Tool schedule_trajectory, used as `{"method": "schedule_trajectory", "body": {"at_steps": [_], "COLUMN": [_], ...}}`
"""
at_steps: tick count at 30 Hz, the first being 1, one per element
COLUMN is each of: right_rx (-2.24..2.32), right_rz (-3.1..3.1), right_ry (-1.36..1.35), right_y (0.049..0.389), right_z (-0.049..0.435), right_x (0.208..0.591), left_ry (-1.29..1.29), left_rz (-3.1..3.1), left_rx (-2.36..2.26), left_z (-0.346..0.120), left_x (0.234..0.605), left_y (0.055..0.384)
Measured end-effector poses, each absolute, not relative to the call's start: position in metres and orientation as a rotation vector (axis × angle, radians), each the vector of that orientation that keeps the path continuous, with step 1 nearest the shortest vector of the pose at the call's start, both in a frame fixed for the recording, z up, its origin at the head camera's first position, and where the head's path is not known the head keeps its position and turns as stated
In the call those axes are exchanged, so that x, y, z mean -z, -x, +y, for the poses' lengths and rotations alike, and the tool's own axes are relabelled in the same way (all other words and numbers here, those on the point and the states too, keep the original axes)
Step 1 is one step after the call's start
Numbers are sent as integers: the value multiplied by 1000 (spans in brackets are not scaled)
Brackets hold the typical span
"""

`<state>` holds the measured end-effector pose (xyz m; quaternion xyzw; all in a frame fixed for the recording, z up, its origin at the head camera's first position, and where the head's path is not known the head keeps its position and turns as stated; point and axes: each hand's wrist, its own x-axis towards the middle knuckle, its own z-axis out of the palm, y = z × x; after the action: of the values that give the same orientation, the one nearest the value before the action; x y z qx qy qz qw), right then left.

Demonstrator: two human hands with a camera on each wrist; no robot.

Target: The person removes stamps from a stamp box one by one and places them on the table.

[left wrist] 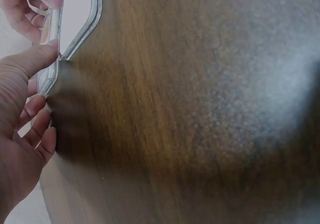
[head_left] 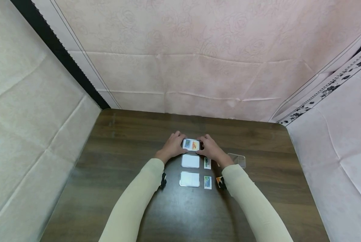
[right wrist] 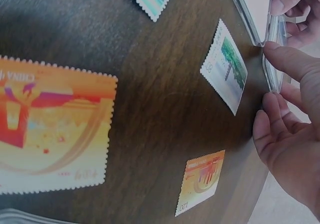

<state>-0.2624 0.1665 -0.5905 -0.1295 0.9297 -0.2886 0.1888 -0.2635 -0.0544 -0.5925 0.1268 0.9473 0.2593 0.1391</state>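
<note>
At the far end of a column of flat clear cases, my left hand (head_left: 173, 145) and right hand (head_left: 211, 149) grip opposite sides of one case (head_left: 191, 145). A bluish stamp and an orange stamp show inside it. Thumbs lie along its near edge, with fingers curled at the sides in both wrist views. Just nearer lies a second case (head_left: 190, 161) with a white insert, close to both thumbs. A third white-backed case (head_left: 189, 179) lies nearest the body.
Right of the cases lie a green-and-white stamp (right wrist: 227, 69) and a blue-green stamp (head_left: 207, 182). Two orange stamps, a smaller one (right wrist: 200, 179) and a larger-looking one (right wrist: 50, 129), rest near the right wrist. A clear open box (head_left: 238, 160) stands beyond the right forearm.
</note>
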Motion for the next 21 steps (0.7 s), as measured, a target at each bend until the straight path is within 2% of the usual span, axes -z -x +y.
{"method": "schedule_trajectory", "body": {"at_steps": [21], "right_rx": [802], "right_rz": [2634], "right_ry": [397], "right_y": [263], "right_z": [167], "right_x": [593], "left_ry": [-369], "left_rz": [2741], "left_rx": [-759], "left_z": [-54], "left_x": [593], "left_y": [264]}}
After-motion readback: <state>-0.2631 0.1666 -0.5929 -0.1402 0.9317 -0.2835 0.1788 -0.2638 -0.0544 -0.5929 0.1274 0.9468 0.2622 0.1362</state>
